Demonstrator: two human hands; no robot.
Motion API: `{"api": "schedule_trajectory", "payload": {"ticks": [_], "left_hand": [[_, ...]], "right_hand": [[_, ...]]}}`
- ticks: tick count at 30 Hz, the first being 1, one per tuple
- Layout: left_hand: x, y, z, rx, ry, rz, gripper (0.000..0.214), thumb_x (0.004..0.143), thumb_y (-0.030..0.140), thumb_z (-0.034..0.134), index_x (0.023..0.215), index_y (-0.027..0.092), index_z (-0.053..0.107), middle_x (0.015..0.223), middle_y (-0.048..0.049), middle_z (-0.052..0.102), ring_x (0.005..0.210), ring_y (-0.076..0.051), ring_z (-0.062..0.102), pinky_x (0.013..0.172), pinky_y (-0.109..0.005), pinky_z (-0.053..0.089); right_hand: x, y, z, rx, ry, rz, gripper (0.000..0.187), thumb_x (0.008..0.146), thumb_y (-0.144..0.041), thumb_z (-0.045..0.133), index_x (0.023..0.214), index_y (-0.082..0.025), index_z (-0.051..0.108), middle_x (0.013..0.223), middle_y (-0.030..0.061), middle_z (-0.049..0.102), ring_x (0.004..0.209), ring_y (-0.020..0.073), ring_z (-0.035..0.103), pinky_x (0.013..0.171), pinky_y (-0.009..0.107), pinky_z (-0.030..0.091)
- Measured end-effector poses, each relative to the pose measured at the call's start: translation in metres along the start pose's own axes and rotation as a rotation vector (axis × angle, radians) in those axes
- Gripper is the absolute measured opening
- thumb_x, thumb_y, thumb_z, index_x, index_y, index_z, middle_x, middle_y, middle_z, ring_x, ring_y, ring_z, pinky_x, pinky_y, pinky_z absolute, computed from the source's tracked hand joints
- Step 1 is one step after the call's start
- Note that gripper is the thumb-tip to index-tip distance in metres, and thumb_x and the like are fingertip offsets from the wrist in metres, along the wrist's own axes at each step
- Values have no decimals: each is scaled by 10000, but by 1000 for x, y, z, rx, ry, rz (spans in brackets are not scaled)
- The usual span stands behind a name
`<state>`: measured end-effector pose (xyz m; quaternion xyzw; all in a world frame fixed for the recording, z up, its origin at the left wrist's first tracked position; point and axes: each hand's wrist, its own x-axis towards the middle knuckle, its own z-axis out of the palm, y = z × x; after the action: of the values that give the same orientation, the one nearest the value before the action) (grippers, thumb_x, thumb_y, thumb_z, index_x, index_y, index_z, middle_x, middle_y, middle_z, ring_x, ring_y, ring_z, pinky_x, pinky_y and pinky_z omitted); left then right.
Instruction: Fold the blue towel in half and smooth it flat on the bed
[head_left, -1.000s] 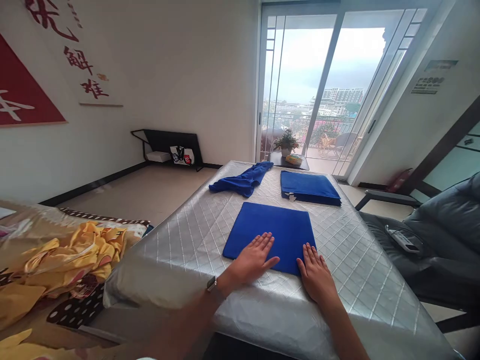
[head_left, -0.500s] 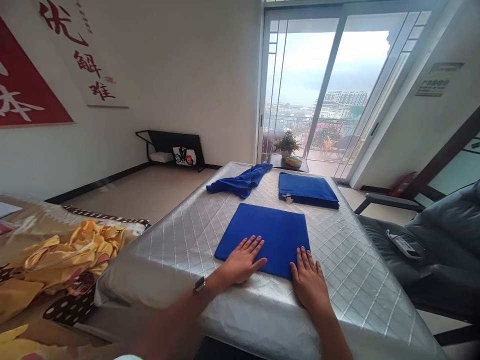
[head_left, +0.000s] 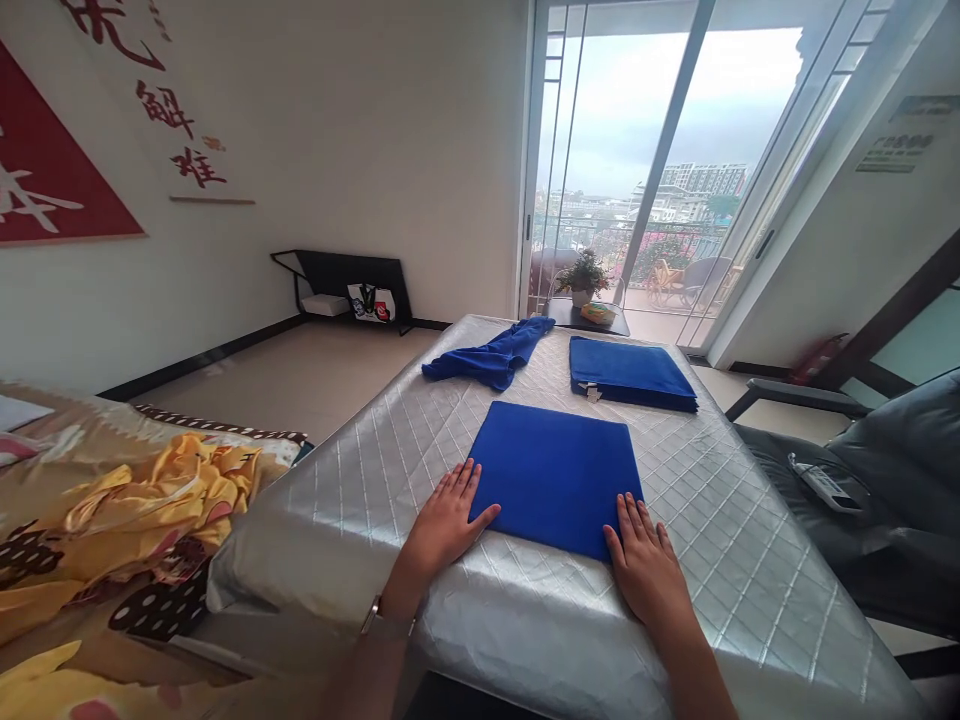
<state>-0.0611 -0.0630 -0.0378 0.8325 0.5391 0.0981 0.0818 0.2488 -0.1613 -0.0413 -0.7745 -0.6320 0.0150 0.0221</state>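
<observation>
We saw a crumpled blue cloth [head_left: 491, 357] and a folded blue stack [head_left: 630, 372] side by side at the far end of the silver quilted table [head_left: 750, 570]. A potted plant [head_left: 583, 275] stood beyond them, and a remote [head_left: 825, 486] lay on the grey recliner [head_left: 907, 450].

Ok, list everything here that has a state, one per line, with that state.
Near towel: folded square, flat on the table.
Far towel: folded, lying flat.
Third towel: unfolded, crumpled.
Left hand: open, flat, fingers at the near towel's left edge.
Right hand: open, flat, fingertips on its near right corner.
Yellow cloth: rumpled, at the left.
</observation>
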Motion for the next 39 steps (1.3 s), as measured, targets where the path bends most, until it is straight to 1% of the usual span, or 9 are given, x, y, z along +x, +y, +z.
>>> {"api": "schedule_trajectory", "payload": {"ticks": [5,9,13,17,21,28,32,36,39], "left_hand": [[-2,-1,0,-9,-2,5,919,948,765,250,1599,121,182,1654,-119,150,1523,-274,161,1245,-453,167],[-3,-4,6,-4,42,19,940,935,776,292,1600,121,182,1651,-129,151,1517,-292,183,1236,-466,202],[-2,-6,13,1,80,30,943,931,774,316,1594,111,208,1641,-147,191,1508,-305,216,1227,-489,229],[-1,-7,17,-1,109,35,939,930,772,327,1589,112,228,1637,-149,209,1504,-303,232,1226,-481,234],[-2,-6,17,-8,115,31,946,925,778,327,1585,106,242,1636,-148,220,1503,-301,236,1227,-474,235],[-3,-5,14,-16,108,31,958,922,791,295,1587,103,233,1635,-151,220,1504,-306,237,1221,-492,238],[-3,-5,14,-18,98,22,967,917,796,297,1593,109,211,1639,-140,219,1505,-303,235,1221,-481,239],[-3,-7,16,-15,106,28,971,911,797,324,1599,123,194,1640,-134,226,1508,-300,226,1227,-474,228],[-2,-8,19,-9,133,38,968,908,789,355,1604,142,175,1641,-128,227,1508,-308,223,1226,-485,228]], "right_hand": [[1,1,-2,3,-29,20,659,1025,-455,163,1596,-127,184,1661,26,141,1535,188,90,1251,433,100],[2,2,-2,26,-25,30,662,1020,-467,166,1597,-144,197,1660,22,157,1532,189,117,1249,438,116],[2,4,-2,49,-25,26,677,1017,-487,156,1596,-140,211,1658,32,175,1531,192,128,1249,441,125],[1,5,-2,35,-17,26,678,1017,-489,159,1596,-141,208,1659,28,175,1531,188,127,1248,433,133],[1,6,1,9,-23,25,679,1019,-489,139,1598,-139,193,1660,24,164,1533,183,105,1250,426,125],[3,6,2,-4,-43,37,672,1018,-476,157,1601,-143,183,1664,27,151,1535,187,84,1250,440,115],[2,6,0,-2,-41,19,678,1020,-481,147,1601,-132,175,1663,37,153,1533,192,105,1247,445,136],[2,12,-1,-16,1,-28,690,1016,-514,171,1597,-145,217,1650,54,218,1529,209,140,1245,462,146],[12,17,-10,-35,34,-82,678,1017,-506,177,1590,-153,258,1638,70,263,1526,217,156,1240,464,162]]}}
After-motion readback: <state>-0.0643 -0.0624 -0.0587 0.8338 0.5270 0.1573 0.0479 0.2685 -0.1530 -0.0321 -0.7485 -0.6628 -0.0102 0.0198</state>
